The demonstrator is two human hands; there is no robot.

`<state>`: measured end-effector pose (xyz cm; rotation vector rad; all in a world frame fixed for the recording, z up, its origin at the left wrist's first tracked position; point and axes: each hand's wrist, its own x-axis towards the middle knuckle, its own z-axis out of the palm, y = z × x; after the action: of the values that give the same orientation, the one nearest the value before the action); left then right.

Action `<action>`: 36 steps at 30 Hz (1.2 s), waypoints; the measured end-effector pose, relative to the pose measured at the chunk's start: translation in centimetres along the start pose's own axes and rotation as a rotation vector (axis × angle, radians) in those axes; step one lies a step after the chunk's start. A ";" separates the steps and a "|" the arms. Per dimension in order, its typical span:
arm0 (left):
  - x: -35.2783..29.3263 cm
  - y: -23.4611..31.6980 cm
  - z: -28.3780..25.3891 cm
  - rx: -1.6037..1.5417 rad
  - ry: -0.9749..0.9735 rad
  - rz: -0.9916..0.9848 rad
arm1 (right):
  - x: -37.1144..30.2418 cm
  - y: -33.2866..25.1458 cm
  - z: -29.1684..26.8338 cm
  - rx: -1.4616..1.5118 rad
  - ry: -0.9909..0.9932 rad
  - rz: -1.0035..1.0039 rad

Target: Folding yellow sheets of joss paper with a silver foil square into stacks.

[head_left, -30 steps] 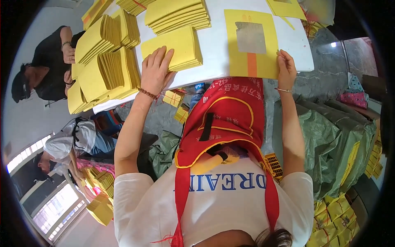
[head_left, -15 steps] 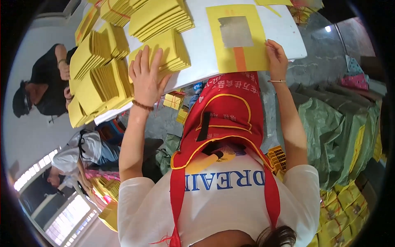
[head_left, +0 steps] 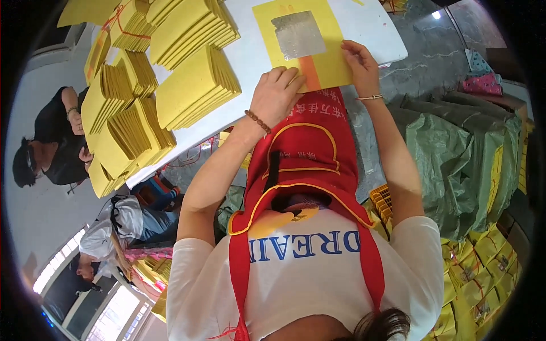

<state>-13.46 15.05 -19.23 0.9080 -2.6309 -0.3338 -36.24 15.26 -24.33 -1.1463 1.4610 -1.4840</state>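
Note:
A yellow paper sheet with a silver square and an orange stripe lies at the near edge of the white table. My left hand is at the sheet's lower left corner, its fingers bent together over it. At the right edge, my right hand pinches the paper between thumb and fingers. To the left of my left hand sits a folded yellow paper stack, fanned at its right side and touched by neither hand.
More yellow stacks crowd the table's left part. Two people are at the left, one by the table. Green woven sacks stand on the right, with tied yellow bundles behind them. My red apron hangs below the table edge.
My left hand has left the folded stack and moved right to the sheet's lower left corner. My right hand still holds the right edge. The whole view has shifted slightly.

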 end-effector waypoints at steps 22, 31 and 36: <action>2.4 -1.4 -2.0 -0.370 -0.092 -0.316 | 0.4 -0.6 -1.6 -0.294 -0.265 -0.068; 2.5 -1.2 -2.2 -0.431 -0.137 -0.425 | 0.5 -0.8 -2.2 -0.202 -0.399 -0.087; 2.3 -2.0 -1.5 -0.545 -0.094 -0.497 | 0.2 -1.6 -2.3 -0.227 -0.428 -0.061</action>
<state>-13.50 11.95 -17.99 1.3403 -2.1609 -1.1672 -38.38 15.90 -22.61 -1.5478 1.3217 -1.0413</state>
